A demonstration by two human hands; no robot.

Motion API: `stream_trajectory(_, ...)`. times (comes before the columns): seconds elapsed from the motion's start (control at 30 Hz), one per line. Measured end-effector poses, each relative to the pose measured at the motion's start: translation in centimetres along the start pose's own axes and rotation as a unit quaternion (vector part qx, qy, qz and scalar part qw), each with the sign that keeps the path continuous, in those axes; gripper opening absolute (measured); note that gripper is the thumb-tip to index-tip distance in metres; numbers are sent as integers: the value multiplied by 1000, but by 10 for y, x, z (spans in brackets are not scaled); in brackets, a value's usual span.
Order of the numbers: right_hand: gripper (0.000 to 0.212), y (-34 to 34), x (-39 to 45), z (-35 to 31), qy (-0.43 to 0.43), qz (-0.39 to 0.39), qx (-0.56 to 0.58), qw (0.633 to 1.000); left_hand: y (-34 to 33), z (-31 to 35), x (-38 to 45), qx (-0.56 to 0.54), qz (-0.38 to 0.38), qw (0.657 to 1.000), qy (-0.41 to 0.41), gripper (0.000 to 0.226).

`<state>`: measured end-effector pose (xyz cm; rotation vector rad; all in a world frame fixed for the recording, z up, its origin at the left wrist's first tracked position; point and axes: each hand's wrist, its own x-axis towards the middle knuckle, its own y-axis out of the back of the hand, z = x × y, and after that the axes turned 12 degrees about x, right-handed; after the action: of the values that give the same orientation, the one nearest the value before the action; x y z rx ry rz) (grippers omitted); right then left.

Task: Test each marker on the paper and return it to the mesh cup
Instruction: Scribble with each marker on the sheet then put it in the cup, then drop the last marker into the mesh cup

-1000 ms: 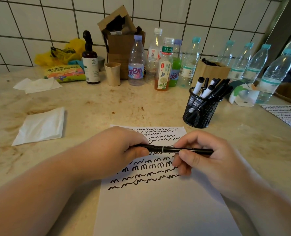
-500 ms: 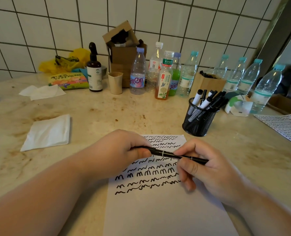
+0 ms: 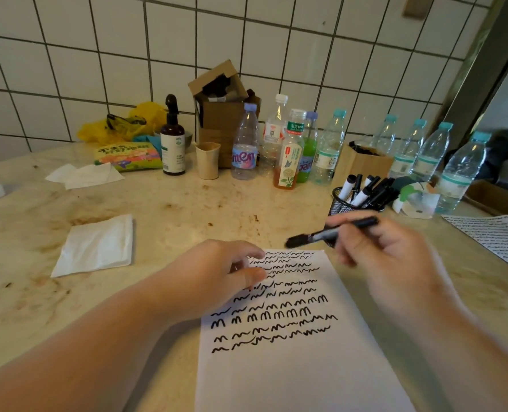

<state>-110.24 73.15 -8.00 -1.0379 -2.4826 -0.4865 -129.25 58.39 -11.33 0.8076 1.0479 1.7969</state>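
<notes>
On the bench (image 3: 172,209) a clear bottle (image 3: 244,142) carries a pink and blue label with large letters that read roughly "nten", partly turned away. Beside it a tea bottle (image 3: 288,150) has a green band with white Chinese characters, too small to read surely, and a flower on its lower label. A green bottle (image 3: 308,148) behind it shows blue letters ending "pan". The colourful packet (image 3: 128,156) at the left bears bold yellow Chinese characters. The paper (image 3: 291,367) is covered in rows of black squiggles and "m" loops; a second sheet (image 3: 496,236) at the right edge holds finer scribbled lines. The right hand (image 3: 386,257), blurred, holds a black marker (image 3: 333,231) above the paper's far edge, its fingers (image 3: 346,257) curled round the barrel; the marker lies nearly level, one end pointing left, the other toward the mesh cup (image 3: 343,205). It sits just in front of the cup, which stands full of black and white markers. The left hand (image 3: 217,278) rests at the paper's upper left corner, its fingers loosely bent and slightly apart, holding nothing; whether the tips touch the sheet cannot be told.
</notes>
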Motion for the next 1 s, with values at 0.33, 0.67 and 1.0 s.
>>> stream_trajectory(0.33,9,44,53,-11,97,190,-196,957,-4,-5,3,25,10,1000,-10,27)
stream_trajectory(0.67,28,37,100,2,-16,103,-405,908,-5,-7,4,15,19,1000,8,18)
stream_trajectory(1.0,53,26,118,22,-59,38,-582,810,-5,-4,4,27,14,999,12,17)
